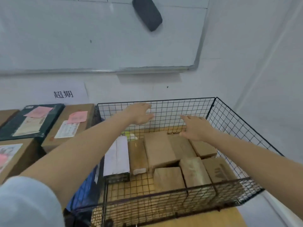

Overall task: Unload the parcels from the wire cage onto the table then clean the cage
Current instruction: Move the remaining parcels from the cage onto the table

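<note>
I see the wire cage (pixel 164 192) on the wooden table (pixel 221 217), brown parcels (pixel 159 148) inside it below my left hand (pixel 141 113) and right hand (pixel 195 128), both outstretched, fingers straight, holding nothing, labelled boxes (pixel 72 122) left of the left hand, and beyond both hands a wall-mounted whiteboard (pixel 98 38) carrying an eraser (pixel 147 13).

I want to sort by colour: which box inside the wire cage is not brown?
The long white box lying along the left side of the wire cage; the other boxes in it are brown cardboard.
</note>
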### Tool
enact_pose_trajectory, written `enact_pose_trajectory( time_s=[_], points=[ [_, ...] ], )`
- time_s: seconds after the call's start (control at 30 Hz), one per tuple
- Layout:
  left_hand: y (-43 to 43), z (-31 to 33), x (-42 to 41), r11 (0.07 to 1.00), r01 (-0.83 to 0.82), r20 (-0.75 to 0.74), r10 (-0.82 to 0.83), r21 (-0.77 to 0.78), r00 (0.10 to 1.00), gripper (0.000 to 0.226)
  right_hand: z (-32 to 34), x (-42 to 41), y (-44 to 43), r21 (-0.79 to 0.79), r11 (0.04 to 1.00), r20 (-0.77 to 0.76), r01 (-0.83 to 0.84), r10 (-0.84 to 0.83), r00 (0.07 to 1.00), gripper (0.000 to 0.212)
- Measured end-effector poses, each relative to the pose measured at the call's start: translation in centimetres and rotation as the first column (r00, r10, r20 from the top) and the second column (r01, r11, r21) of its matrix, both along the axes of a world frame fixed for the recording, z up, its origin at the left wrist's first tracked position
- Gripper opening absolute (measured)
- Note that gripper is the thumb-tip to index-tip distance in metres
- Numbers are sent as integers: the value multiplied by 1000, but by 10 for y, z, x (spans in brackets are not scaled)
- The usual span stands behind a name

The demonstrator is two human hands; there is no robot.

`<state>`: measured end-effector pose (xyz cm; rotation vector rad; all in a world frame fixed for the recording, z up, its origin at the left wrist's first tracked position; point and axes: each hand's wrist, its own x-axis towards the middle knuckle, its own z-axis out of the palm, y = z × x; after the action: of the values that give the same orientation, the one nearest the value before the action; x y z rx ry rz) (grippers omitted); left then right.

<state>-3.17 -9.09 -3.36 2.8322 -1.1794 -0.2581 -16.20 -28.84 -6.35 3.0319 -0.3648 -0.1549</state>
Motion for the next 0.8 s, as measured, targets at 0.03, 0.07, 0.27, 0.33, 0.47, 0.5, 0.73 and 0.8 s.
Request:
enact_pose_trajectory(
  time_s=[0.03,0.07,0.27,0.33,0.47,0.5,0.73,0.8],
  points=[
    [-11,-5,2,1000,-15,-37,15,2,999,65,-7,3,-11,0,1000,-18,-11,11,1000,77],
    [-19,-11,3,1000,-27,-66,28,10,997,65,-14,8,-19,1,1000,-31,-26,26,999,77],
    [-40,-51,3,970,-91,-198,137,226,971,65,-45,38,-38,45,990,-53,-134,136,989,71],
    [-42,-63,11,955,-113,-228,178,273,957,65,-54,48,-39,55,986,-76,-156,160,984,69],
    [-43,-87,28,939,-145,-282,237,313,929,71,-74,65,-38,70,972,-152,-222,231,961,70],
    [-43,-91,31,934,-154,-294,253,322,922,71,-79,70,-37,86,969,-171,-233,245,954,72],
    [-57,-113,33,921,-196,-405,330,337,853,69,-105,94,-29,256,949,-297,-181,256,920,83],
    [-61,-117,29,926,-200,-453,335,318,826,67,-112,96,-26,303,942,-307,-145,241,921,87]
  ],
)
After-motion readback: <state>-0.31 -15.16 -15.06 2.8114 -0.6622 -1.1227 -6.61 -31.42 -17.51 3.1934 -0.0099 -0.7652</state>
